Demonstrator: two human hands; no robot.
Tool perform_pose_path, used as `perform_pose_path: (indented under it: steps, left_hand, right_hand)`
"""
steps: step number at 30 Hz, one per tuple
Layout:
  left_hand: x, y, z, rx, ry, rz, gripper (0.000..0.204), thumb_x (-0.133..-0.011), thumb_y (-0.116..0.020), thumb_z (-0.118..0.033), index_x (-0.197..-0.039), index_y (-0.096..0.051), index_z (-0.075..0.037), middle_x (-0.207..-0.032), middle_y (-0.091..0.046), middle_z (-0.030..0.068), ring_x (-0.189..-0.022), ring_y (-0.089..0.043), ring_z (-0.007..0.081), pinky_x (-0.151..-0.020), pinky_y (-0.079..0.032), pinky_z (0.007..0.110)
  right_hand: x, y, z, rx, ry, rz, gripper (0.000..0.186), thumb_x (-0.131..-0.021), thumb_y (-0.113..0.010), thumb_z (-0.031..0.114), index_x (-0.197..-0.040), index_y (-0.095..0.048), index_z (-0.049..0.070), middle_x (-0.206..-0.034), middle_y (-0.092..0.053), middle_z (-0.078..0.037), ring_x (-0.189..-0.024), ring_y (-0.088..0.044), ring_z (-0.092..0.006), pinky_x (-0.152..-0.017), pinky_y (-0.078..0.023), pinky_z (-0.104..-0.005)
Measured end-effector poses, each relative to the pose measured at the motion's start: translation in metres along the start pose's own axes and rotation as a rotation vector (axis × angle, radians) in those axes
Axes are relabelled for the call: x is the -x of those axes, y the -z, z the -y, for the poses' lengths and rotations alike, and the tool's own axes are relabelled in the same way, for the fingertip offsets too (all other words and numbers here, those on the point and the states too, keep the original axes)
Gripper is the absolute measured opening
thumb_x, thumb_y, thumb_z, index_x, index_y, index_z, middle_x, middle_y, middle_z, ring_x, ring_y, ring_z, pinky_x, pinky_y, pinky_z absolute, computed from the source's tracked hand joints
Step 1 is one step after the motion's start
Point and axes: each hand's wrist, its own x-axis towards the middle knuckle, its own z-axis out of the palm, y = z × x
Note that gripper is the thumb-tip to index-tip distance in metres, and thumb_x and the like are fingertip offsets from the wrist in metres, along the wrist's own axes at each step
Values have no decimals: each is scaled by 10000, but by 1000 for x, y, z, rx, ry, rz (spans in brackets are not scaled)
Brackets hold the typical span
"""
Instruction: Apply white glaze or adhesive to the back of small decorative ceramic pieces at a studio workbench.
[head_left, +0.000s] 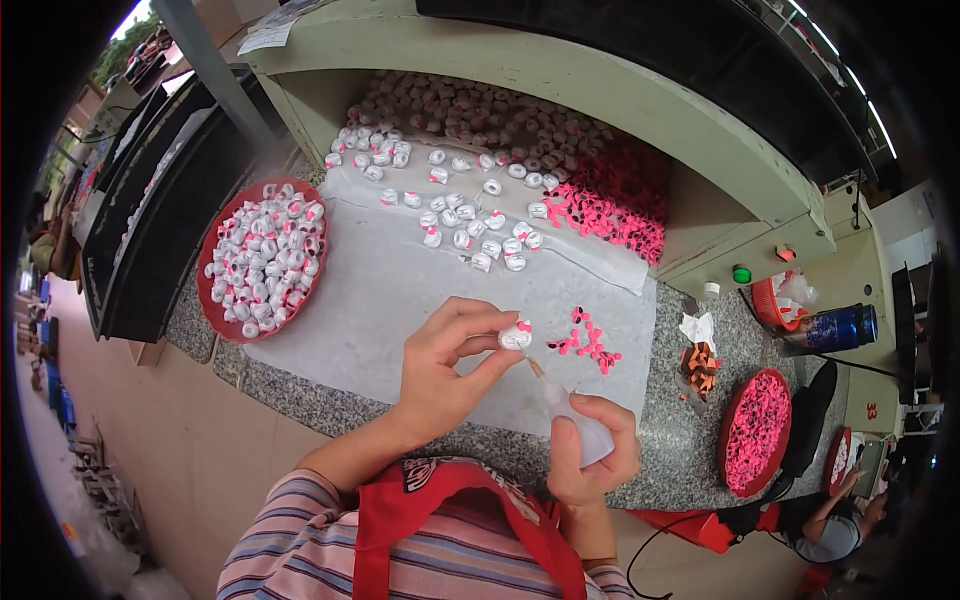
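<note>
Between the thumb and fingers of my left hand (452, 362) is a small white figurine head (516, 336) with a pink bow on it. My right hand (598, 450) grips a translucent squeeze bottle (582, 430), its thin nozzle tip close to the underside of the head. I cannot tell whether the tip touches it. A loose group of small pink bows (592, 350) lies on the white sheet (370, 300) just right of the held head. Beyond my hands, several white heads (465, 225) are scattered on the sheet, some bearing pink bows.
A pale green metal housing (720, 130) arches over heaps of white heads and pink pieces (610, 220). At left stands a red bowl (208, 310) full of heads; at right, a red dish (727, 470) of pink pieces, orange-brown scraps (700, 370) and a blue bottle (835, 328). Another person (835, 530) sits far right.
</note>
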Motion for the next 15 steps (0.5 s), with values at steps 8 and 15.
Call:
perform_pose_path:
  steps: [8,15]
  left_hand:
    - [2,1,-2,-75,-41,0,326,-702,-603,131,-1015,-562,47,-1016,-473,117,-928,-551,182,-783,-522,267]
    - [3,0,-5,-238,-107,-45,315,-698,-624,108,-1002,-571,43,-1010,-493,124,-892,-565,179,-771,-521,261]
  right_hand:
    - [0,-1,3,7,-45,31,179,-688,-613,47,-853,-570,-6,-790,-624,-114,-673,-595,-163,-614,-463,-248]
    - [-7,-3,2,-12,68,87,203,-654,-644,10,-840,-566,-12,-726,-629,-110,-567,-615,-202,-505,-476,-264]
